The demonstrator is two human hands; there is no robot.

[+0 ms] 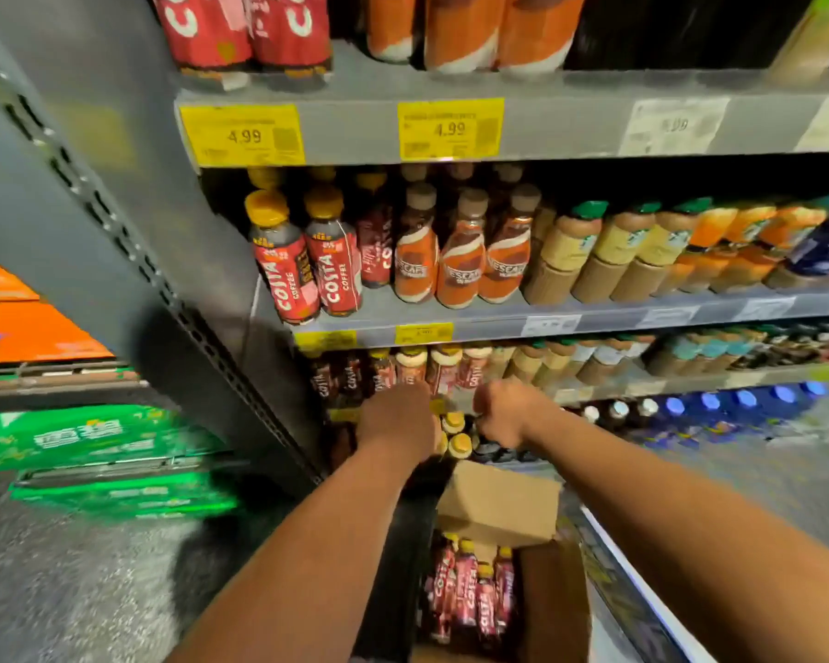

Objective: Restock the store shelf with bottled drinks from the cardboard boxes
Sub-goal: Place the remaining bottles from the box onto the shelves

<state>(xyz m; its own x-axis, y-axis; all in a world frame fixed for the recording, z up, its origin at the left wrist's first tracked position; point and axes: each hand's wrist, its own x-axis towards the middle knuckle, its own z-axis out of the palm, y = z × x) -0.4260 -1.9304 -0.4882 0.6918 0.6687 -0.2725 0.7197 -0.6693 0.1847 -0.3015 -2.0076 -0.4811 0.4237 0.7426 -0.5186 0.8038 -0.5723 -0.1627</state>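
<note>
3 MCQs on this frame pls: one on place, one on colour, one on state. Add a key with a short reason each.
1. Where is the cardboard box?
A) up on the top shelf
B) low down, between the person's forearms
C) held overhead

2. What colour are the caps of the two front Costa Coffee bottles on the middle shelf?
A) green
B) blue
C) yellow

3. What state is the cardboard box in?
A) taped shut
B) open, with bottles inside
C) open and empty

Key:
1 B: it sits low in view with an arm on each side.
2 C: both caps are plainly yellow.
3 B: a flap is raised and boxed Costa bottles stand inside.
</note>
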